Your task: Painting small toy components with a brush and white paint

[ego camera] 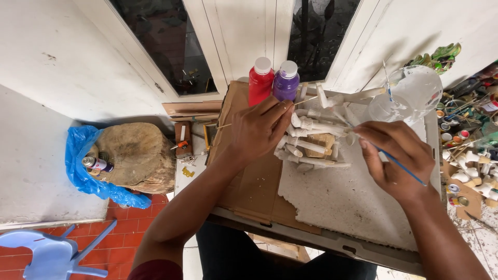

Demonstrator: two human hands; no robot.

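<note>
I count two paint bottles [273, 80] at 12 o'clock; my left hand [258, 127] pinches a thin stick [303, 101], right hand [397, 158] at 3 o'clock grips one blue brush [402, 167] over white figurine pieces [311, 136]

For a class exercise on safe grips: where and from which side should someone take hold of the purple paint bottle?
Grip the purple paint bottle around its round body just under the white cap, coming from its right rear; the red bottle stands close against its left, and the left hand blocks the front.

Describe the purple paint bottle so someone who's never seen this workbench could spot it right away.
Find the brown cardboard sheet on the work board. At its far edge, against the white door frame, two white-capped plastic bottles stand touching. The purple paint bottle is the right one, just above the left hand; its neighbour is red.
</note>
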